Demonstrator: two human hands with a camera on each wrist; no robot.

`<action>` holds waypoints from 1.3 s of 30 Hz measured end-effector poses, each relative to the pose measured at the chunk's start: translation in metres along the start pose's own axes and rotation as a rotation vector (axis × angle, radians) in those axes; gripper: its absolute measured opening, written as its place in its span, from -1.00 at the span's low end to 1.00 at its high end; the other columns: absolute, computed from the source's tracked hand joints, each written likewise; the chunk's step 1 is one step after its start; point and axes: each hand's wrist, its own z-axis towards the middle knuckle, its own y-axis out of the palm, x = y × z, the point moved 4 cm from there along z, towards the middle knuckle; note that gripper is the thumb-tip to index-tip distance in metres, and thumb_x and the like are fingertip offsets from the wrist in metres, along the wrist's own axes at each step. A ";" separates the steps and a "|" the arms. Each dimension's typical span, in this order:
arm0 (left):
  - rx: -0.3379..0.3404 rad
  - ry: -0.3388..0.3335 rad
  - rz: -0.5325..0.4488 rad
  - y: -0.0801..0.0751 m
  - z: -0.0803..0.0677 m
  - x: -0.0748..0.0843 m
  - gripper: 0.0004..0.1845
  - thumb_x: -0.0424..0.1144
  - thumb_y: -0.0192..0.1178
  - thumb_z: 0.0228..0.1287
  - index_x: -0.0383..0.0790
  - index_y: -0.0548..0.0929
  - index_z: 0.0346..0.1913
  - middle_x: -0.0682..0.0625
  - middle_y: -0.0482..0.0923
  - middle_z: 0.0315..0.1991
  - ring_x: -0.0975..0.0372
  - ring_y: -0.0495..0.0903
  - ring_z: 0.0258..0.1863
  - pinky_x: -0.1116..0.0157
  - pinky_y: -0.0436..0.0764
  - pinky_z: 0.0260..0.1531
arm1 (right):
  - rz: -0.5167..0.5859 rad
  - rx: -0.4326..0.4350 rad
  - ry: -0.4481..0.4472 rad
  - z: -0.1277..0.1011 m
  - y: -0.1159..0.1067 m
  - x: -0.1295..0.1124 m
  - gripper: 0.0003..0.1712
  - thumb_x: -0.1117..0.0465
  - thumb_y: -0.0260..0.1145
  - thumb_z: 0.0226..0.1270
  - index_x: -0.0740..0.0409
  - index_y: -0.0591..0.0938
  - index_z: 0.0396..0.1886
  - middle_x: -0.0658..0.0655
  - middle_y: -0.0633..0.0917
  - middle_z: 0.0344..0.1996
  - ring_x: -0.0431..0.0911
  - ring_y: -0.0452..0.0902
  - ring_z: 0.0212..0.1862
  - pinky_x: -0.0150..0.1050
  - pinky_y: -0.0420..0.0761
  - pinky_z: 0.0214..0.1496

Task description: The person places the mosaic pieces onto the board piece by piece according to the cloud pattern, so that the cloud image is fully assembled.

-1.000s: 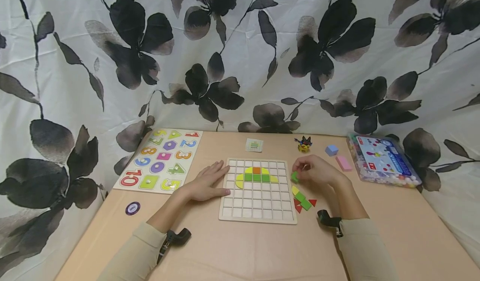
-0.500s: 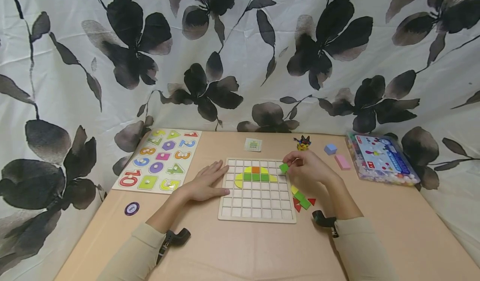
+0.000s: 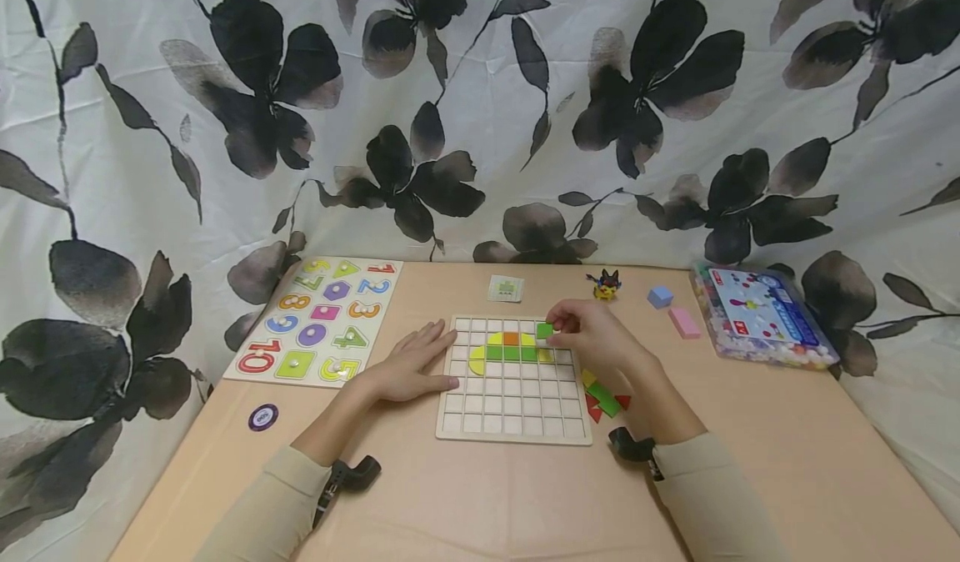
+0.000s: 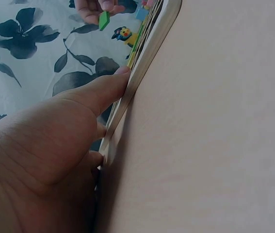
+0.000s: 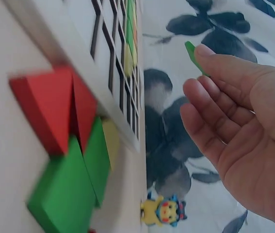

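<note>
Right hand (image 3: pixel 592 335) has slid left w/ the green tile (image 3: pixel 544 329), now pinched in its fingertips over the grid board's (image 3: pixel 513 433) top-right squares, just above the yellow/green row. Left hand (image 3: pixel 411 366) lies flat, fingers straight, touching the board's left edge. Spare pieces (image 3: pixel 602 400) sit right of the board.

card print (image 3: pixel 506 288) too small, red pieces (image 5: pixel 55 114) blurred

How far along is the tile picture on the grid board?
Done: a few yellow, green and orange tiles sit in the grid board's upper rows. In hand: the right hand pinches a green tile over the board's upper right; the left hand rests flat against its left edge. Left: most cells are empty, and the loose tiles lie beside it.
</note>
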 end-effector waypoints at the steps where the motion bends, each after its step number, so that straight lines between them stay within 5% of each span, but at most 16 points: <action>1: 0.000 0.000 0.000 0.000 0.000 0.000 0.01 0.33 0.21 0.39 -0.07 0.06 0.69 -0.17 -0.24 0.73 -0.06 -0.27 0.72 -0.10 -0.22 0.67 | 0.001 0.001 -0.014 0.000 0.002 -0.003 -0.75 0.22 0.54 0.30 0.03 0.70 -0.07 0.05 0.65 -0.26 -0.02 0.52 -0.14 -0.32 0.58 -0.14; 19: -0.003 0.003 0.010 0.001 0.001 -0.002 0.01 0.35 0.18 0.40 -0.06 0.05 0.70 -0.17 -0.25 0.73 -0.04 -0.29 0.72 -0.10 -0.22 0.67 | -0.027 0.003 -0.167 0.006 0.040 -0.029 -0.73 0.27 0.60 0.22 0.18 0.72 -0.14 0.01 0.66 -0.36 -0.12 0.51 -0.30 -0.38 0.56 -0.30; 39: 0.009 0.007 0.008 0.000 -0.001 0.000 -0.02 0.31 0.19 0.41 -0.08 0.09 0.69 -0.19 -0.21 0.72 -0.06 -0.26 0.72 -0.12 -0.21 0.66 | 0.016 -0.061 -0.097 0.010 0.070 -0.032 -0.71 0.23 0.60 0.22 0.18 0.74 -0.09 -0.03 0.68 -0.34 -0.12 0.54 -0.25 -0.33 0.57 -0.22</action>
